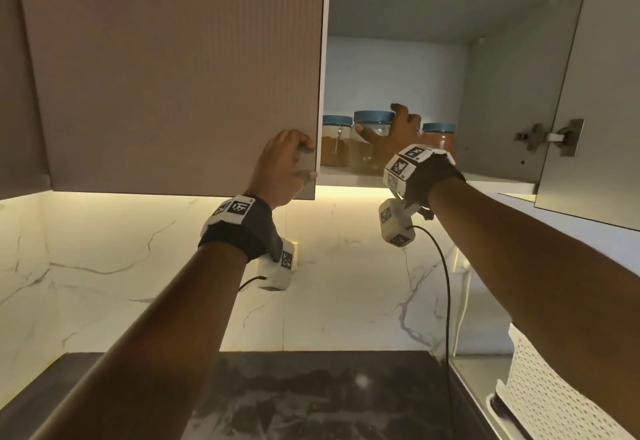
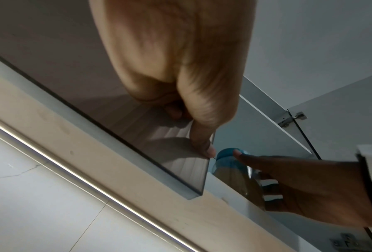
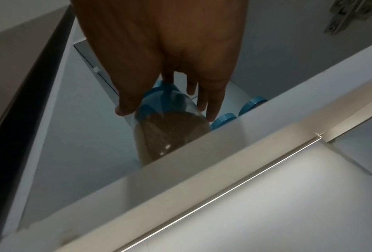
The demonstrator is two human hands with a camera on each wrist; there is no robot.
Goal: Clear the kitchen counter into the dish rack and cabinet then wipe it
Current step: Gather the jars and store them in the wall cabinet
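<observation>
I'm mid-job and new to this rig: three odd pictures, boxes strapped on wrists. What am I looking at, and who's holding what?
No machine here: a person wears three cameras. The head view looks up at a wall cabinet; each wrist view looks along one hand. The left hand grips the corner of the closed brown door. The right hand reaches into the open cabinet, fingers spread round the middle jar, which stands on the shelf between two other blue-lidded jars. Whether it grips or only touches is unclear. The marked boxes are the wrist cameras. Below is dark counter.
</observation>
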